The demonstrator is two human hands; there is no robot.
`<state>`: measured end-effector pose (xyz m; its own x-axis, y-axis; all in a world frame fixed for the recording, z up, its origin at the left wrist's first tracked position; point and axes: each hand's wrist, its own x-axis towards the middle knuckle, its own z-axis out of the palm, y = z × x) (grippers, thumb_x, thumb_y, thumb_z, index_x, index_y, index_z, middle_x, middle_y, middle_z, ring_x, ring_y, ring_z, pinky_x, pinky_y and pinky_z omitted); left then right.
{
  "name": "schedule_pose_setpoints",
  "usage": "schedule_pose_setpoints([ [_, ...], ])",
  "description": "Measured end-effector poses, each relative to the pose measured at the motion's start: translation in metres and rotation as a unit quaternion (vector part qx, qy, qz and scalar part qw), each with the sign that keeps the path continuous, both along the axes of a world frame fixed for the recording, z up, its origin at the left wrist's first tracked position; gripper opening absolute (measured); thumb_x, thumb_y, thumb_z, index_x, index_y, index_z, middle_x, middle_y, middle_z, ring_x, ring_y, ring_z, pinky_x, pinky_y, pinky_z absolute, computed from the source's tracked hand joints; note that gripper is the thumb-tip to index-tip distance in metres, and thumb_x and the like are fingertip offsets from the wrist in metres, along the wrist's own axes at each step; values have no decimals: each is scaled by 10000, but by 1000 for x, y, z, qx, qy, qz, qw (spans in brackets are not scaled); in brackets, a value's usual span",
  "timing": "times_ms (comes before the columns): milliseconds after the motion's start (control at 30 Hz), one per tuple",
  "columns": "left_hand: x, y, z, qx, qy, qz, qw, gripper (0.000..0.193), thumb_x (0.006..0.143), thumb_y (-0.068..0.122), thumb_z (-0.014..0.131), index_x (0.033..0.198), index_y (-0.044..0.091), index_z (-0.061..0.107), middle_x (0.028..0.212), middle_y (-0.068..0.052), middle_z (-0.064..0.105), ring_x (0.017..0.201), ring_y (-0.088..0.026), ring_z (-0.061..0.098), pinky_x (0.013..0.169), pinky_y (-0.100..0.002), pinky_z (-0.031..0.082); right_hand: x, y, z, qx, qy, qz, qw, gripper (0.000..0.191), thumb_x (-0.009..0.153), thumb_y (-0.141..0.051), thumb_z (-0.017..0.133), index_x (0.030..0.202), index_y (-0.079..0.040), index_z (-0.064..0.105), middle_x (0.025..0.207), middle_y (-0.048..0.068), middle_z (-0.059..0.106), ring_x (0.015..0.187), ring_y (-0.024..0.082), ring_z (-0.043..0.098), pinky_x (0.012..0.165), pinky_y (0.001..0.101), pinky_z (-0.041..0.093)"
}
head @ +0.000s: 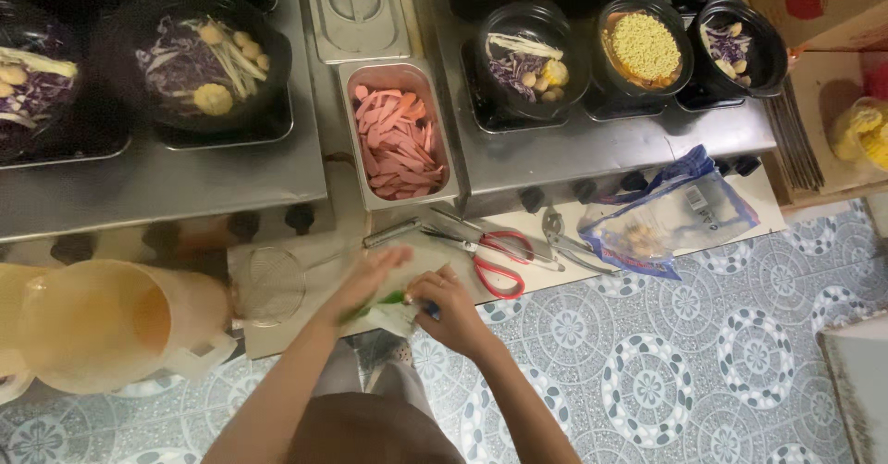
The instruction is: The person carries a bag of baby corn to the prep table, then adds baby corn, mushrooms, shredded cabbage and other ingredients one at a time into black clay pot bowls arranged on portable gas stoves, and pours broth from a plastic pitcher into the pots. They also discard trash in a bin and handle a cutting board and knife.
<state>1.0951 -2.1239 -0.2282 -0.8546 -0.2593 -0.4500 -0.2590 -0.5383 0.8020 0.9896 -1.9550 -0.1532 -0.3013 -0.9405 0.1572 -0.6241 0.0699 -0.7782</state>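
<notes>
both hands, left hand (370,279) and right hand (450,309), pinch a small green-and-white packet (388,309) at opposite ends, held taut over the surface (555,274) edge, beside red-handled scissors (495,262).

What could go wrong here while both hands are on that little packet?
Both hands, left and right, work a small packet at the board's front edge, so contents might spill to the floor. The scissors lie close to the right hand and could be knocked. The jug looks near the left arm.
</notes>
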Motion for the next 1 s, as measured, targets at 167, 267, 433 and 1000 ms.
schedule_pose_setpoints([
  [167,28,46,0,274,29,-17,961,542,945,440,641,1386,132,573,1171,-7,669,1042,-136,661,877,-335,565,26,13,-3,-26,63,-111,992,382,714,37,696,1069,-68,601,1142,113,636,1067,361,539,958,467,437],
  [267,30,73,-5,201,-1,0,980,515,897,360,665,1361,163,565,1175,24,678,1050,-101,662,864,-322,570,40,16,-8,-42,153,-123,980,503,720,5,720,1192,-45,551,1213,150,604,1144,376,526,1038,507,390],
  [433,37,99,-10,186,-3,65,980,428,901,243,719,1280,81,607,1146,-39,698,1023,-139,693,841,-315,580,53,30,-3,25,77,-104,991,769,686,-84,783,1388,-36,472,1274,143,578,1138,378,504,1002,527,316],
  [1000,228,38,29,294,8,355,887,327,936,214,667,1245,118,619,1052,-69,684,920,-218,690,810,-389,594,245,-47,-17,-148,-182,73,969,837,901,-215,660,1609,-15,260,1611,178,363,1482,323,373,1203,474,308],
])
